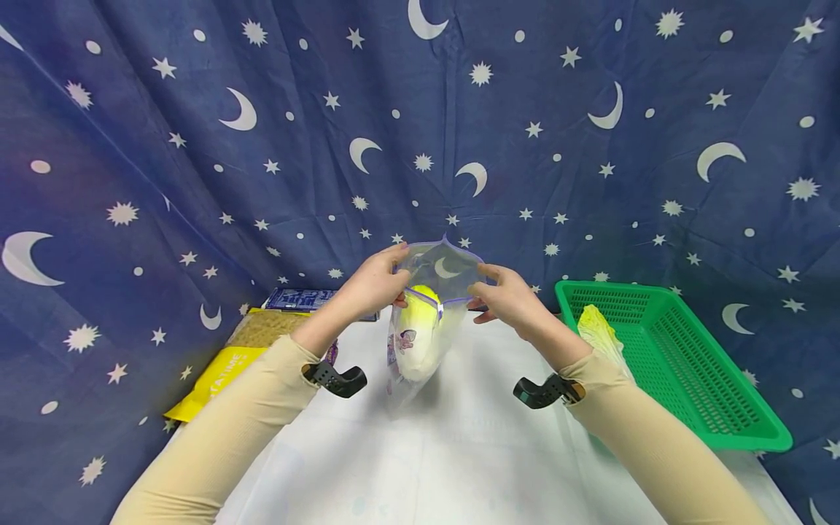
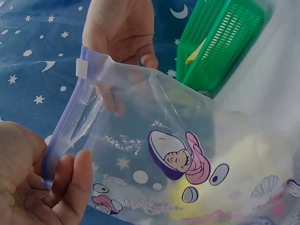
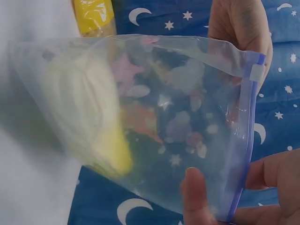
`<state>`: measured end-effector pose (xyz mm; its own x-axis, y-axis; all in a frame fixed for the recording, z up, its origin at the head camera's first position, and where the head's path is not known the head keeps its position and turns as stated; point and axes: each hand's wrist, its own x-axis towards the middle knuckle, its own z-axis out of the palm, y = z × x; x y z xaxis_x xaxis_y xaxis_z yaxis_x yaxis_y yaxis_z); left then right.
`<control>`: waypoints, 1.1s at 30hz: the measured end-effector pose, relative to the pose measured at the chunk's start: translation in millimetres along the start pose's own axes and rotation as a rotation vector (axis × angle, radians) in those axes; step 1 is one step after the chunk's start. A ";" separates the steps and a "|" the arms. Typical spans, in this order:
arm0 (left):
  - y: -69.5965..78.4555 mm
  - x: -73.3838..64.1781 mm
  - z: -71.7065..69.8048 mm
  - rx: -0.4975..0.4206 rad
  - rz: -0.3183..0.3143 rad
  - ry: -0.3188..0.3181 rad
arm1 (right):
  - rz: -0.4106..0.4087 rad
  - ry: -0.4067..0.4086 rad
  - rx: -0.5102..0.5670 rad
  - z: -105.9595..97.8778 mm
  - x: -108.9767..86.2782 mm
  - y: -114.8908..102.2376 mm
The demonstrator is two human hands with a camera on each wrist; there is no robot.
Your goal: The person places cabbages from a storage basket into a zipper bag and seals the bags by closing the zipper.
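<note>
A clear zip bag (image 2: pixel 124 136) with purple zip edges and printed cartoon figures hangs between the hands over the white table. Its mouth is spread apart. Inside the bag, towards the bottom, lies a pale napa cabbage (image 1: pixel 415 339) with a yellow top. My left hand (image 1: pixel 375 281) pinches the left side of the mouth between thumb and fingers. On the opposite side, my right hand (image 1: pixel 508 297) pinches the rim. A white slider (image 3: pixel 257 73) sits at the left-hand end of the zip in the right wrist view.
To the right stands a green basket (image 1: pixel 705 350), with a yellowish cabbage leaf (image 1: pixel 599 332) at its left side. A yellow package (image 1: pixel 226 372) and a flat blue box (image 1: pixel 298 299) lie on the left. A starry blue curtain (image 1: pixel 420 117) hangs behind the white table (image 1: pixel 485 459).
</note>
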<state>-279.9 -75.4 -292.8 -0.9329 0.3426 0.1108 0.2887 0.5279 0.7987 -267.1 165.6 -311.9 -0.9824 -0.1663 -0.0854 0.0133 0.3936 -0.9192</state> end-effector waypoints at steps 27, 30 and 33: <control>2.4 -5.3 -4.9 0.111 -0.093 -0.133 | 0.060 -0.154 0.039 33.3 9.3 33.1; -1.1 -3.4 0.5 0.091 -0.085 -0.150 | 0.071 -0.143 0.045 34.3 9.0 38.1; -5.3 -2.8 7.3 0.036 -0.076 -0.160 | 0.080 -0.123 0.042 32.6 8.0 43.0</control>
<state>-277.2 -73.5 -301.6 -0.9072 0.4182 -0.0467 0.2290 0.5838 0.7789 -268.2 151.7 -364.6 -0.9475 -0.2469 -0.2030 0.1008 0.3719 -0.9228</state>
